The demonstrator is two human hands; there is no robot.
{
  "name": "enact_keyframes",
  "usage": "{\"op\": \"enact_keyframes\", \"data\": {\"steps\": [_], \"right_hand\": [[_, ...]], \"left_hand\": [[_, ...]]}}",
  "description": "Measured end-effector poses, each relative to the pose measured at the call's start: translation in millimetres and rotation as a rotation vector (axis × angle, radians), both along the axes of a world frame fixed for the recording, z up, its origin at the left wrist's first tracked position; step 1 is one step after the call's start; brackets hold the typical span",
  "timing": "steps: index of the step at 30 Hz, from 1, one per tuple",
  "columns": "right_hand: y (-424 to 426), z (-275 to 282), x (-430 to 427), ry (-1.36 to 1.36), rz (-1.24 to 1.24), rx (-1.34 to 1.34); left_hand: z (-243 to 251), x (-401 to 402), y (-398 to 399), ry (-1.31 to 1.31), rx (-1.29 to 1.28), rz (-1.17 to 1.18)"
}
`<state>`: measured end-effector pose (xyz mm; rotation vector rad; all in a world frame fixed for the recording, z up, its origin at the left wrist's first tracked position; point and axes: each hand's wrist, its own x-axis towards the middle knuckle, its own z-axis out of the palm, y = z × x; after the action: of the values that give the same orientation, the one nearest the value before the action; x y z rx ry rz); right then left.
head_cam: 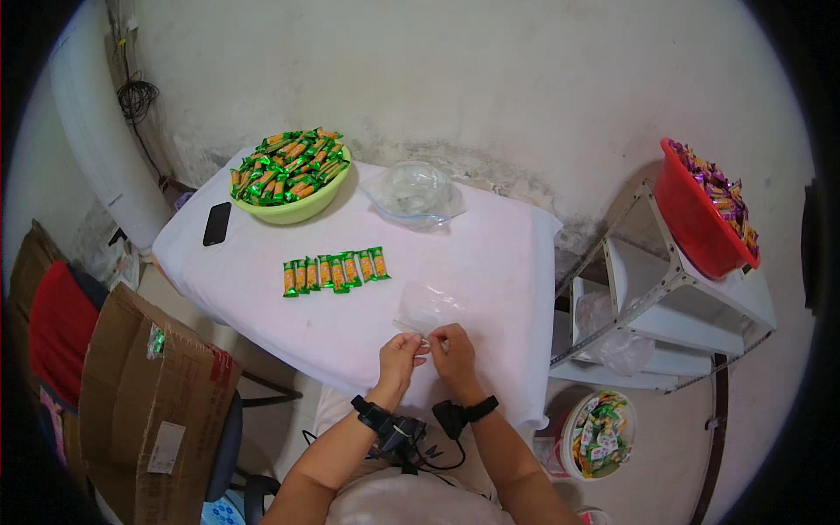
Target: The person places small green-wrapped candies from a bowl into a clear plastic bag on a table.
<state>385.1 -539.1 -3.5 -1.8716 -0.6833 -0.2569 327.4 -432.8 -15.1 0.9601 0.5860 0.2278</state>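
My left hand [399, 359] and my right hand [453, 356] meet near the front edge of the white-covered table [485, 262], fingers pinching the near edge of a small clear plastic bag [430, 305]. The bag lies flat beyond them; whether its mouth is parted cannot be told. Left of it, several green-and-orange wrapped snack bars [338, 272] lie side by side in a row. Farther back stands a light green bowl [292, 213] heaped with the same kind of packets. A larger clear zip bag [417, 197], with clear plastic in it, rests beside the bowl.
A black smartphone [217, 224] lies at the table's left. Cardboard box [157, 394] stands at lower left. At right, a metal shelf [663, 295] bears a red basin [695, 223] of purple packets, and a white bucket [568, 440] of wrappers or packets stands on the floor.
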Motion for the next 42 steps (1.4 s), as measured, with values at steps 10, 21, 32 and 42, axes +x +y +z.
{"op": "enact_keyframes", "data": {"steps": [10,21,32,42], "right_hand": [[-11,24,6,-0.485,-0.082,-0.025],[-24,32,0,-0.598,0.036,-0.312],[-10,70,65,-0.368,-0.102,-0.154],[-37,15,44,-0.267,-0.017,-0.302]], "left_hand": [[0,-41,12,0.112,0.733,-0.179],[55,-27,39,-0.089,1.585,-0.082],[100,44,45,-0.202,1.614,-0.004],[58,25,35,-0.142,1.628,-0.01]]}}
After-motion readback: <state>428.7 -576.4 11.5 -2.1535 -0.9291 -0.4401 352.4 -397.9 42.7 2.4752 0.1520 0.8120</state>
